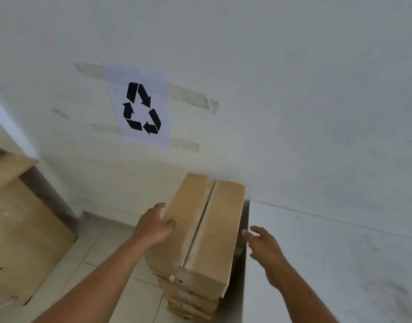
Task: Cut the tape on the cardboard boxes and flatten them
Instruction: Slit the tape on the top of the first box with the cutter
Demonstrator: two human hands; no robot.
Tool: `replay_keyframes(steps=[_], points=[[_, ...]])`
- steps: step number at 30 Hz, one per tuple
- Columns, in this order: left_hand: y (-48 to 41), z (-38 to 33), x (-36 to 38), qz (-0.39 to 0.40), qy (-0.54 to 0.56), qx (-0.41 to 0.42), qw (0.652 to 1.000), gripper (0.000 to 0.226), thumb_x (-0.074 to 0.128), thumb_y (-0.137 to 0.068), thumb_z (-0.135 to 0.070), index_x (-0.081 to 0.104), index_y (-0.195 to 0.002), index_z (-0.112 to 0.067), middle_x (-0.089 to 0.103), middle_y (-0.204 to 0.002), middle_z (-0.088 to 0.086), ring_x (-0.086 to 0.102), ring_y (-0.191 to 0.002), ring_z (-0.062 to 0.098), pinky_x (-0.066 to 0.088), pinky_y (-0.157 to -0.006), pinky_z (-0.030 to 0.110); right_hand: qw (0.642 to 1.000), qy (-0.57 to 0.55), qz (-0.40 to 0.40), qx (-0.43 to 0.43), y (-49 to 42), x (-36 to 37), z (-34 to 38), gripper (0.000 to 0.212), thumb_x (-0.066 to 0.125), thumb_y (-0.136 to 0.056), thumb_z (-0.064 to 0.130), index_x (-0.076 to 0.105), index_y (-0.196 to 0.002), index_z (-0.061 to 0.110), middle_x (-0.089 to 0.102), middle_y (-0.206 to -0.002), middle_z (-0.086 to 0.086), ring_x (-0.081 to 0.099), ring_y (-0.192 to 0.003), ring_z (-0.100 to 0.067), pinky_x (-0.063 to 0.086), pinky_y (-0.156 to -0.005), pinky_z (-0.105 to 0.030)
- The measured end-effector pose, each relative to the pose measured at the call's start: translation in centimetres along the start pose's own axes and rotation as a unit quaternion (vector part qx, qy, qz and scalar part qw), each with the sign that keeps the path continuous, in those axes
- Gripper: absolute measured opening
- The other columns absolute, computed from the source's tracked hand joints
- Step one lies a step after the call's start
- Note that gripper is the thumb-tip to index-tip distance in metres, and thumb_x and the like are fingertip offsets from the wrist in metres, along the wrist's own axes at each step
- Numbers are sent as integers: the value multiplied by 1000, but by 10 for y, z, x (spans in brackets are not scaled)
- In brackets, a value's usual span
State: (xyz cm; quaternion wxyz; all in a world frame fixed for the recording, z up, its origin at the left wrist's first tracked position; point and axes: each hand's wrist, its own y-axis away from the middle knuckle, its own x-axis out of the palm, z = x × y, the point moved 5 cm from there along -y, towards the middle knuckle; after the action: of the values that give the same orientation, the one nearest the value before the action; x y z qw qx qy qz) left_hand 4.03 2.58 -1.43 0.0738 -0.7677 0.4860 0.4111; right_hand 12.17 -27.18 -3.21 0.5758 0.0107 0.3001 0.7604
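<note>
The taped top cardboard box (201, 229) lies on its stack at six o'clock; our left hand (153, 227) rests open-fingered on its nine o'clock edge; our right hand (263, 244) hovers spread and empty at three; we should grip both long edges evenly, then lift towards the white table (335, 264).

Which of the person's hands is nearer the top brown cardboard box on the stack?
Left. The left hand touches the left edge of the top brown cardboard box; the right hand hovers off its right side, not touching it.
</note>
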Motion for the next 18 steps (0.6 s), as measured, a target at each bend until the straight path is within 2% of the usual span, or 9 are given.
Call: replay_keyframes(steps=[3,6,8,12,15,18], points=[[-14,36,8,55,45,-79,994,79,61,-92,-57,28,-157,-25,42,-154,8,44,-139,31,39,-109,41,997,-33,29,70,2,31,-19,62,64,-93,45,39,-146,25,53,-139,-2,54,-123,-25,47,-105,-45],[-15,59,26,152,138,-141,968,78,61,-88,-65,42,-151,-24,55,-144,3,55,-126,26,45,-107,45,983,-103,87,124,11,57,-38,55,68,-90,42,47,-140,29,65,-124,4,63,-111,-21,53,-99,-47],[-12,62,34,175,187,-137,957,62,62,-92,-56,51,-143,-21,64,-128,-2,61,-113,20,50,-99,44,978,-128,104,124,17,67,-43,55,70,-89,41,45,-139,41,67,-120,6,66,-107,-21,57,-91,-45],[-4,54,34,176,258,-137,940,55,68,-93,-40,46,-140,-22,65,-121,2,64,-106,25,54,-84,43,970,-181,106,119,28,67,-46,63,73,-87,41,38,-136,59,65,-123,6,63,-111,-25,58,-86,-50],[11,38,26,186,295,-115,930,65,77,-86,-41,42,-139,-28,65,-119,5,65,-104,29,54,-77,43,966,-212,106,107,36,51,-44,62,76,-85,39,44,-134,58,66,-124,5,63,-113,-27,57,-86,-56],[31,13,18,204,306,-80,927,92,87,-52,-57,45,-130,-34,68,-116,8,67,-102,32,54,-73,44,969,-211,100,75,47,23,-40,57,78,-82,43,50,-129,60,68,-120,6,64,-113,-27,55,-90,-57]])
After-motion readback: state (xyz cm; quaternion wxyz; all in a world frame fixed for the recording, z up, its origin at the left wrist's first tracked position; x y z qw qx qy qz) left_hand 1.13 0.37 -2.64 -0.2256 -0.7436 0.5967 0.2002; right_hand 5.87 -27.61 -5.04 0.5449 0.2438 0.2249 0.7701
